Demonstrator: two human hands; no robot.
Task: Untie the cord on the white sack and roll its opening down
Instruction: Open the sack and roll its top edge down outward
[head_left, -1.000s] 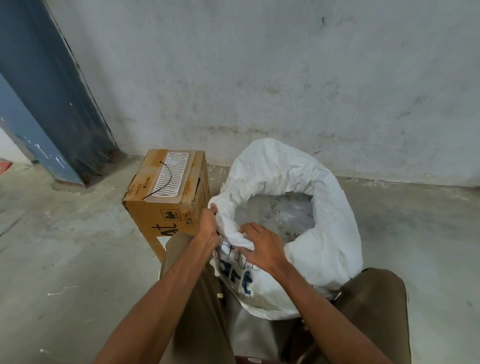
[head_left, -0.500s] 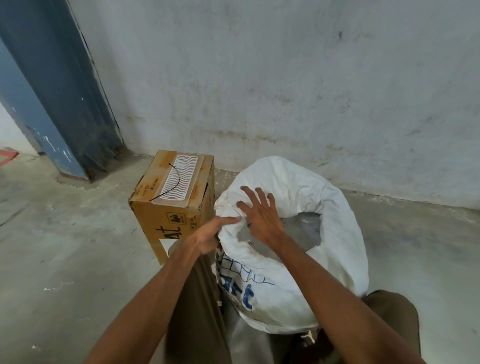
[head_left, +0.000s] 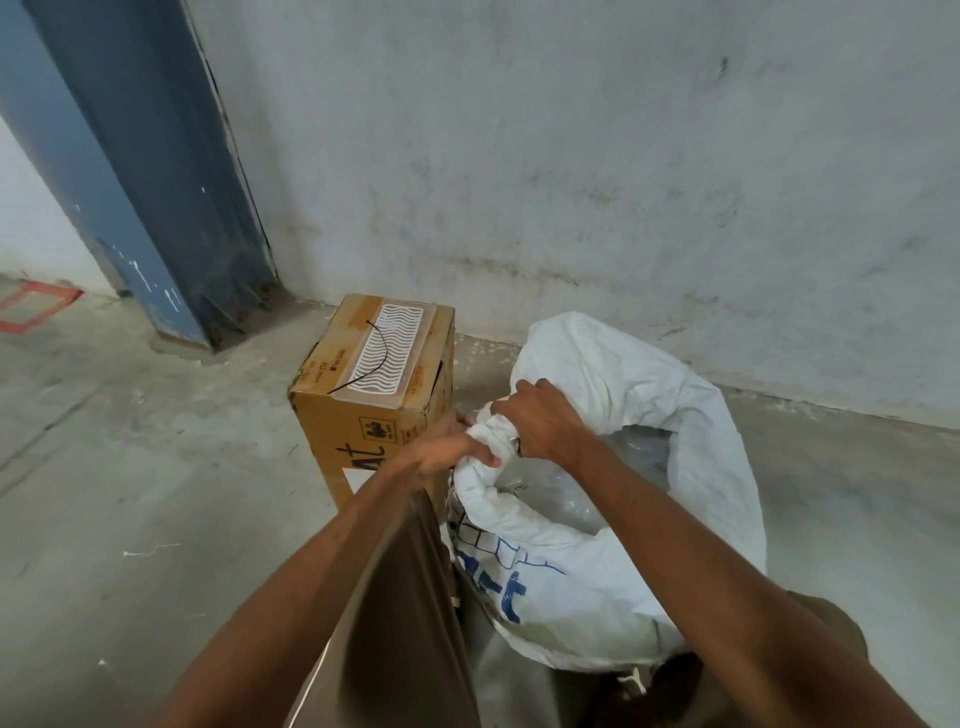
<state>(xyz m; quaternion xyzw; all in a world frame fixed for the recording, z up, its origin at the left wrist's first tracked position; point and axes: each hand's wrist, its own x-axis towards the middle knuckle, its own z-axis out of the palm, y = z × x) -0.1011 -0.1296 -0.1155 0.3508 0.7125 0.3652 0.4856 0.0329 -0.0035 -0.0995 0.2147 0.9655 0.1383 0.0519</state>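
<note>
While both of my hands are bunched on the sack's rim, I judge the untying already done: no cord shows around the mouth of the white sack (head_left: 597, 587), which stands open on the floor just right of the cardboard box (head_left: 371, 410). My left hand (head_left: 452, 452) has its fingers curled around the rolled fabric on the side of the rim nearest the box, and my right hand (head_left: 545, 421) grips the same twisted bunch from above, fingers closed over it. Most of the rim already looks turned outward into a thick collar. What is left, I think, is working this last bunched stretch down so the roll sits even all the way round.
</note>
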